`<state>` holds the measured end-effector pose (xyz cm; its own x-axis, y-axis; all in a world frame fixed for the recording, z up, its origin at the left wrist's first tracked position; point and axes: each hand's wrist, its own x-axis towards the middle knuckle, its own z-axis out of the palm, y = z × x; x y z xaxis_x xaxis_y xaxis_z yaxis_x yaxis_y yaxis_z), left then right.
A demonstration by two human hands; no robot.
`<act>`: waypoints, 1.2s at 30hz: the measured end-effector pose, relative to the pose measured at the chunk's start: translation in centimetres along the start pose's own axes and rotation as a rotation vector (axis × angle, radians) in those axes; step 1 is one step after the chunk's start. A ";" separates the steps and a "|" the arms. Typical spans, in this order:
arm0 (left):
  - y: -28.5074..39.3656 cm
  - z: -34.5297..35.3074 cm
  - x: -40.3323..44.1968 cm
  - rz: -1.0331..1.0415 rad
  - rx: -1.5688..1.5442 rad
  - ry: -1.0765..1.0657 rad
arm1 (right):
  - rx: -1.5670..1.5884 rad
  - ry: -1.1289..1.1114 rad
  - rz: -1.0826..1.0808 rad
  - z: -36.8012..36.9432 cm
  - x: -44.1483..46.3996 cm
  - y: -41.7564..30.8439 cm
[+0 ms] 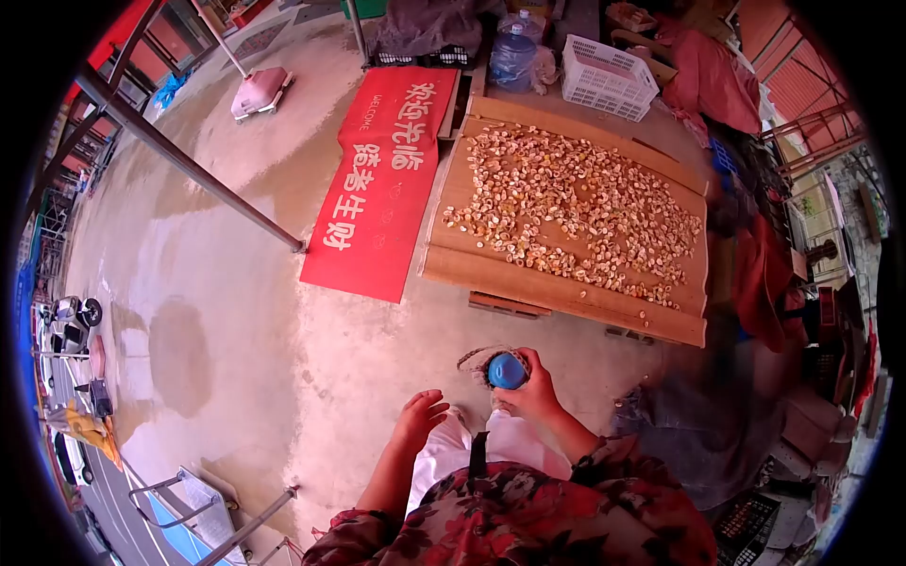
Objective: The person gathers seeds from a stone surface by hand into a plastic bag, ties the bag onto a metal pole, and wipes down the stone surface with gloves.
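Note:
My right hand (535, 392) is closed around a rounded blue object (508, 371), seen from above in front of my legs. A brownish loop or cord shows at its left side. The object's lower part is hidden, and I cannot tell its exact kind. My left hand (422, 415) is held out to the left, apart from the object, with its fingers spread and nothing in them. Beyond my hands is a tan board (528, 269) covered with many small, pale, dried-looking slices (576, 203).
A red welcome mat (387, 189) lies left of the board. A grey metal pole (203, 174) slants down beside it. Behind stand a white plastic crate (609, 77) and a large blue water bottle (512, 58). At lower left is a flatbed cart (209, 509).

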<state>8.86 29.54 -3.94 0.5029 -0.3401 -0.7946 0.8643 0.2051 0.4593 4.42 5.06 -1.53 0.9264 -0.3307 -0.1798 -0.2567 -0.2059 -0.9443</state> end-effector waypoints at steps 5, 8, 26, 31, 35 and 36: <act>7.8 -4.2 2.2 0.043 -0.181 0.124 | -0.101 -0.119 -0.056 8.0 10.5 -2.3; 13.1 -8.6 5.2 -0.008 -0.189 0.158 | -0.072 -0.132 -0.005 14.0 17.1 -3.1; 56.5 -9.4 27.5 0.174 0.154 -0.023 | 0.071 0.269 0.013 30.2 55.9 -9.9; 62.7 -6.8 39.4 0.030 0.309 -0.129 | 0.048 0.305 0.092 31.5 67.7 -7.2; 68.5 -4.0 50.6 -0.053 0.386 -0.141 | 0.018 0.300 0.181 33.6 78.0 -3.2; 69.8 -3.2 53.4 -0.057 0.404 -0.164 | -0.004 0.317 0.178 34.1 80.8 -2.3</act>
<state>96.04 28.62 -15.59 0.4210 -0.4881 -0.7645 0.8073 -0.1827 0.5612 89.26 10.24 -23.26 0.7358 -0.6307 -0.2465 -0.4082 -0.1227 -0.9046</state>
